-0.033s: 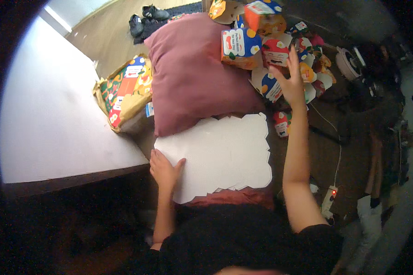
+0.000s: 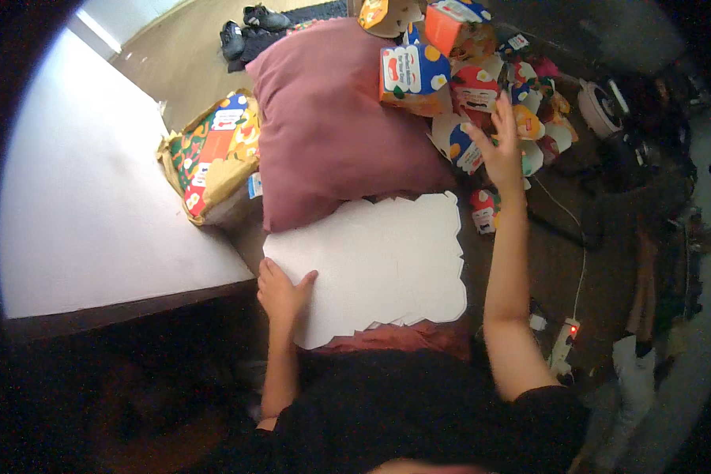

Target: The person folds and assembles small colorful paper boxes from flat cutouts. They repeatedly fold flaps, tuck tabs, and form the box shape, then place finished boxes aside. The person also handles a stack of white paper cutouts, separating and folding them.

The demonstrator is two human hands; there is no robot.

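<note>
Across my lap area lies a stack of flat white cardboard blanks [image 2: 379,261] with notched edges, blank side up. My left hand [image 2: 283,291] rests at its left edge, fingers straight and thumb spread onto the top sheet. Out over a pile of folded boxes at the far right, my right hand [image 2: 501,154] is stretched with fingers extended and thumb apart, holding nothing. Nearest to it are a blue-and-white printed box [image 2: 460,148] and a red printed box [image 2: 475,91]. Another folded box [image 2: 413,75], blue, white and orange, sits against the pillow.
A mauve pillow [image 2: 336,126] lies beyond the blanks. To its left stands an open brown paper bag [image 2: 213,154] with printed cartons, beside a large white surface [image 2: 110,213]. Black shoes [image 2: 249,31] are at the back; a power strip [image 2: 565,344] with a cord is at right.
My right hand has come slightly nearer to me over the boxes. My left hand stays on the white blanks, and the view has shifted a little.
</note>
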